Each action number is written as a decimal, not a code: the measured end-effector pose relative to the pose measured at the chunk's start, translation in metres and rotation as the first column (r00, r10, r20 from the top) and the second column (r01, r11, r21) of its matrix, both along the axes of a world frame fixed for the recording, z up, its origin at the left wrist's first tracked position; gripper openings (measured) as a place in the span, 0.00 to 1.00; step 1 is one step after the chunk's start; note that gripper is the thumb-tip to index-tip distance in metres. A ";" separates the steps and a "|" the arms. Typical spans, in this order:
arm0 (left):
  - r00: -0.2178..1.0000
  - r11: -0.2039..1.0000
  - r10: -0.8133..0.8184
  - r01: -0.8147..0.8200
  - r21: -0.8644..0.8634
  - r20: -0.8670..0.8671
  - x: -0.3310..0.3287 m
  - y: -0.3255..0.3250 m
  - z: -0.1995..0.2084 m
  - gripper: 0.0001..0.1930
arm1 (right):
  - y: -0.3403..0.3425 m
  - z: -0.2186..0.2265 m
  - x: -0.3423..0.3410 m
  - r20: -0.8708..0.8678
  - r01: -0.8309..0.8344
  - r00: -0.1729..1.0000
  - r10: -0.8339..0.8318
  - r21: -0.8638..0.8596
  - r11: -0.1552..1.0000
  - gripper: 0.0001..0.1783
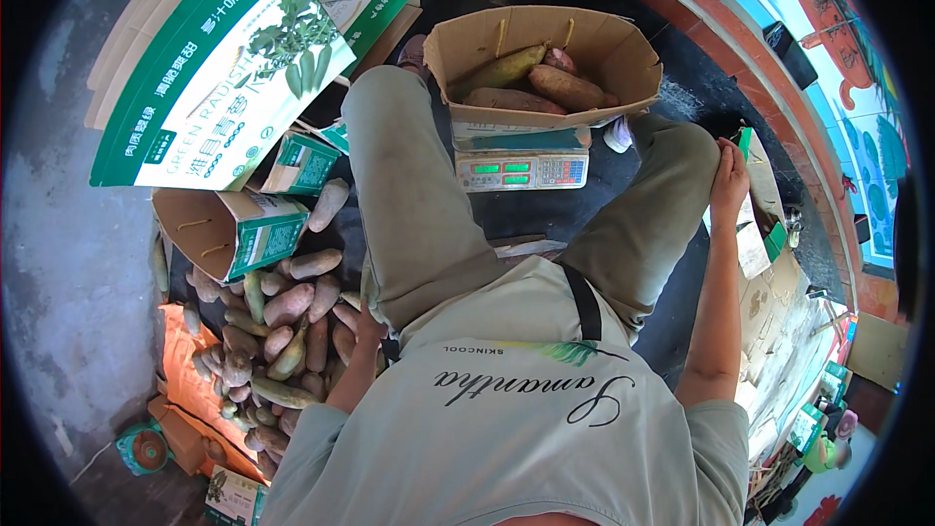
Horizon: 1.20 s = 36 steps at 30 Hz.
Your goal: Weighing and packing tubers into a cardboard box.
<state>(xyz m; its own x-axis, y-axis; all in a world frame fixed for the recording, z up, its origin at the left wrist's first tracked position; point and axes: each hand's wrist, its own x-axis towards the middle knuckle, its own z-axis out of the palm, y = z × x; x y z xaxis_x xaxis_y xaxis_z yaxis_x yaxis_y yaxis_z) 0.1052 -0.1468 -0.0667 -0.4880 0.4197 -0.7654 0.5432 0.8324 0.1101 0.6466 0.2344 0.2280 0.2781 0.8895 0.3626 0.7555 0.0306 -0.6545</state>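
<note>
Your right hand [729,180] is at the outer side of your right knee [696,151], fingers bent and close together; you cannot be shown gripping anything there, as the fingertips are partly hidden. Your left hand [368,329] is low by your left thigh [414,268], beside the pile; its fingers are mostly covered, so spread or pinching, cannot tell.

Nearest your left hand: a heap of root vegetables [288,304], pinkish-brown and greenish, loosely stacked, spilling toward an orange sheet [177,351]. Ahead, between your knees: an open brown carton [628,58] with cord handles, several large roots [573,88] lying inside. It appears to sit on a scale [526,175], whose lit display and keypad face you.

Past the heap, a smaller carton [268,237] lies with its open mouth facing left, cord loops visible. Beyond it, a big green-and-white carton [224,88], leaf picture on the side. Near your right hand, an opened carton [767,185]. Farther right, a brightly painted wall [881,151].
</note>
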 end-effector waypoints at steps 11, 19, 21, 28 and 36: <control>0.951 0.936 0.265 -0.214 0.281 -0.160 -0.029 -0.006 -0.134 0.28 | -0.018 0.008 -0.018 0.121 -0.072 0.990 0.079 -0.061 0.995 0.16; 0.964 0.929 0.251 -0.213 0.302 -0.090 -0.038 0.012 -0.128 0.27 | -0.048 -0.019 0.013 0.100 0.093 0.992 -0.079 -0.147 0.985 0.17; 0.962 0.931 0.260 -0.227 0.286 -0.082 -0.037 0.006 -0.123 0.27 | -0.046 -0.021 0.012 0.114 0.073 0.992 -0.058 -0.128 0.989 0.17; 0.952 0.931 0.300 -0.277 0.239 -0.064 -0.029 0.009 -0.110 0.26 | -0.040 -0.014 0.011 0.095 0.061 0.994 -0.047 -0.150 0.987 0.15; 0.933 0.915 0.359 -0.345 0.210 -0.031 0.019 0.051 -0.104 0.25 | -0.027 -0.004 0.008 0.136 0.045 0.990 -0.020 -0.182 0.982 0.16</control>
<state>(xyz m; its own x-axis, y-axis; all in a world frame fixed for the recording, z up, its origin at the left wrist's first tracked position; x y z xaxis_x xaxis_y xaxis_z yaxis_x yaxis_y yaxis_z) 0.1242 -0.0956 -0.1705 -0.6795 0.3503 -0.6446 0.2308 0.9361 0.2654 0.6548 0.2076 0.2239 0.2678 0.9358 0.2294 0.8350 -0.1067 -0.5399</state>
